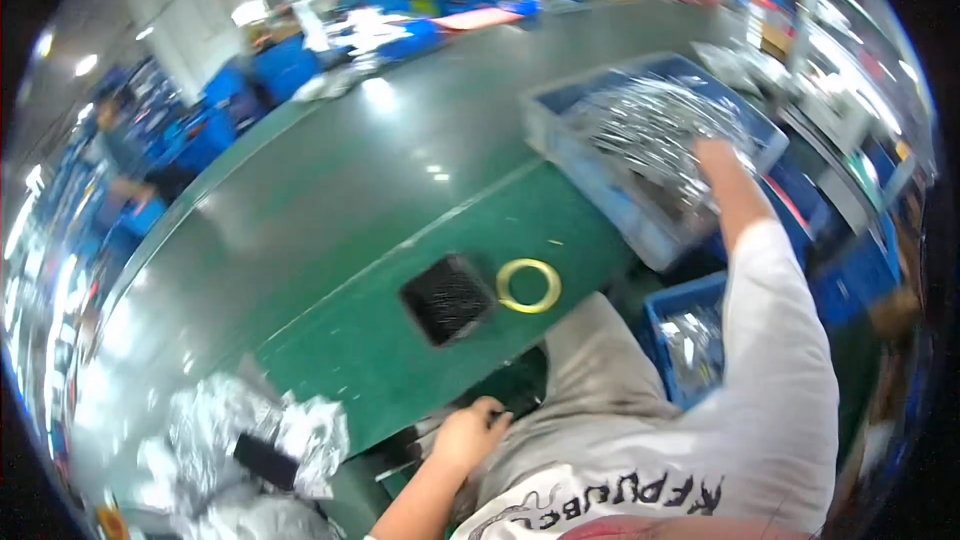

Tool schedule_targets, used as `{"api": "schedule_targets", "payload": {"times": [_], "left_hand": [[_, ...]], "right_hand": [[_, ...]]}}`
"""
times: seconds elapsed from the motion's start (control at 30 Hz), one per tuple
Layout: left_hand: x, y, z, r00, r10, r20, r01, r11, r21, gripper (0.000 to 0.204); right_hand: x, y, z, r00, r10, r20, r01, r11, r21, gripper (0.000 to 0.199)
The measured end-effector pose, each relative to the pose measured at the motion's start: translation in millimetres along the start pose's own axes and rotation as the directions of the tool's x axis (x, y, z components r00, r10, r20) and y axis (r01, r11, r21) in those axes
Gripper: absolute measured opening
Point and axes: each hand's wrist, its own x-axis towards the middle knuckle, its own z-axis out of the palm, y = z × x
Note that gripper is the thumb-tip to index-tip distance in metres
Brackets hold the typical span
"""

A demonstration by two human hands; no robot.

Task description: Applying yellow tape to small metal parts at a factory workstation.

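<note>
My right arm stretches out to a large blue bin heaped with shiny silvery pieces, too blurred to name. My right hand reaches into this heap at the bin's right side, its fingers hidden. Low by my lap, under the table's near edge, my left hand is curled closed. Something small and dark shows at its fingertips, and I cannot make out what it is. On the green table mat lie a black square tray with small dark contents and a yellow ring, possibly a tape roll.
A smaller blue bin with clear bags stands beside my right thigh. Crumpled silvery bags and a dark phone-like slab lie at the near left. Another person is at the far left, beyond the table. Blue crates line the background.
</note>
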Motion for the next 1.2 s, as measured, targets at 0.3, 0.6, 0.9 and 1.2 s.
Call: {"api": "schedule_targets", "payload": {"times": [0.3,0.6,0.9,1.2], "left_hand": [[-3.3,4.0,-18.5,0.988,0.125,-0.091,-0.128,0.991,-0.031,0.027],[-3.9,0.4,-22.3,0.983,0.159,-0.093,-0.165,0.985,-0.056,0.027],[-3.0,6.1,-26.4,0.987,0.125,-0.097,-0.133,0.987,-0.088,0.025],[3.0,13.5,-21.2,0.996,0.064,-0.063,-0.068,0.995,-0.069,0.027]], "right_hand": [[49.4,25.1,61.0,0.970,0.213,0.114,-0.215,0.977,0.000,0.025],[49.7,41.6,54.1,0.900,0.434,0.032,-0.435,0.892,0.127,0.028],[38.9,28.6,25.3,0.938,0.346,0.024,-0.343,0.935,-0.089,0.027],[26.1,6.0,1.8,0.956,0.293,-0.015,-0.293,0.955,-0.035,0.022]]}}
